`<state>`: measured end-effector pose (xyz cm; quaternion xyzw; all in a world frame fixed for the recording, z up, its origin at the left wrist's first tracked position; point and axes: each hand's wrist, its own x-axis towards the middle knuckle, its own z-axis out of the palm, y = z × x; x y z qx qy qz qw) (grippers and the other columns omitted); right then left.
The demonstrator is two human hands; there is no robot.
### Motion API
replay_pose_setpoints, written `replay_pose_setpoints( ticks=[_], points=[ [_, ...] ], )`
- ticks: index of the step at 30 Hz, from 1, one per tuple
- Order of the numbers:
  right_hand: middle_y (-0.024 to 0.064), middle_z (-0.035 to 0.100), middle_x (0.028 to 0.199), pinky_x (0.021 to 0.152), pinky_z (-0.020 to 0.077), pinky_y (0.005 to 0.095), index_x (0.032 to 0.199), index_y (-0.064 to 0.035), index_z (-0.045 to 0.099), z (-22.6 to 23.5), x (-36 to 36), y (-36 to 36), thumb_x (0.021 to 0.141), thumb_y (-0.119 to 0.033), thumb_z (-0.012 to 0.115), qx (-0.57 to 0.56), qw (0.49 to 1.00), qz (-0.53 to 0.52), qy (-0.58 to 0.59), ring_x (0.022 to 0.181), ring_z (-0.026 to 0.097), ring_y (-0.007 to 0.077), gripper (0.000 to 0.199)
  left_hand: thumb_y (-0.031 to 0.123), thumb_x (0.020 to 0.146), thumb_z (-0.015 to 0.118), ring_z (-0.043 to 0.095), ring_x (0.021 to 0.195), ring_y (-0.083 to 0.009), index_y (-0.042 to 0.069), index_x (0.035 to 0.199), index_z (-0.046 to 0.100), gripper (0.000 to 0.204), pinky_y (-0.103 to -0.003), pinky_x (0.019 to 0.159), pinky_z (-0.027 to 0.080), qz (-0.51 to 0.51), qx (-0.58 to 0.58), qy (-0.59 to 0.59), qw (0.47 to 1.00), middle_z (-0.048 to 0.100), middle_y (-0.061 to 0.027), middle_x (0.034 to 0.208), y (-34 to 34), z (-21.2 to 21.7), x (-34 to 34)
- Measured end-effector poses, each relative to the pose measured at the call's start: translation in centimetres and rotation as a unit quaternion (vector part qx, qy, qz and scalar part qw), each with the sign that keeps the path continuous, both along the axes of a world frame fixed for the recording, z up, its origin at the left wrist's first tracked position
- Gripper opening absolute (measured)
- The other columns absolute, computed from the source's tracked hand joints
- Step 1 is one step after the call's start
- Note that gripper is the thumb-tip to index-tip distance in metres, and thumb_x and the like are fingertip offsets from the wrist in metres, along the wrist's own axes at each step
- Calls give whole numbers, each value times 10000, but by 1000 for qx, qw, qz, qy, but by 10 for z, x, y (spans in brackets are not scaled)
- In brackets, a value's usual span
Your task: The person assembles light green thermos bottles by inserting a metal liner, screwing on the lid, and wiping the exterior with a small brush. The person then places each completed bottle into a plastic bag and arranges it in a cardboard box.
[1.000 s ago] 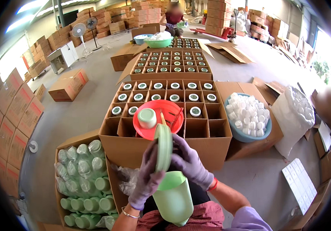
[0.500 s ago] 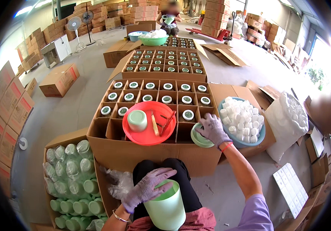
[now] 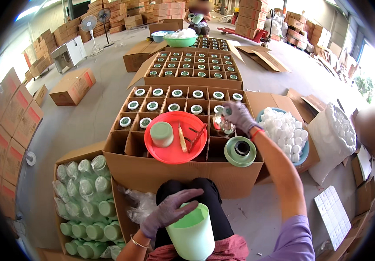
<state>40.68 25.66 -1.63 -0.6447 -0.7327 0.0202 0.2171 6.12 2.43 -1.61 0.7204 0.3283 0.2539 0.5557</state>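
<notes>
Divided carton (image 3: 183, 172) sits dead ahead, a basin (image 3: 176, 137) resting on its near cells, a cup (image 3: 162, 134) inside the basin's left half. A lid (image 3: 239, 151) lies on the carton's near right corner. Tub of caps (image 3: 285, 132) off its right edge; box of bottles (image 3: 85, 198) near left.

We sat on a grey concrete floor (image 3: 96, 108) (daylit), stacked cartons (image 3: 13, 117) lining the warehouse walls.
</notes>
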Motion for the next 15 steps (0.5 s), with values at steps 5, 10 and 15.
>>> replay_pose_setpoints(
  ticks=[5,10,15],
  points=[
    [215,554,1276,1029,464,401,1372,-25,460,125,-20,-107,743,-65,788,138,982,95,86,1183,575,364,711,228,1008,591,579,1213,-222,37,1448,460,497,-394,1030,502,161,-146,-242,946,545,-118,1393,29,-4,5],
    [147,521,1330,1078,421,369,1421,0,415,129,-45,-186,743,-15,806,87,922,219,308,1298,499,248,783,426,1044,465,517,1311,-288,99,1537,282,619,-496,1011,527,107,-177,-443,873,431,-141,1482,58,12,24],
    [184,500,1397,1063,440,388,1410,-25,484,100,-93,-215,719,-35,808,126,906,290,281,1268,528,345,763,403,1086,348,495,1339,-291,104,1523,254,538,-494,1050,497,176,-44,-394,901,412,-117,1486,39,5,16]
  ],
)
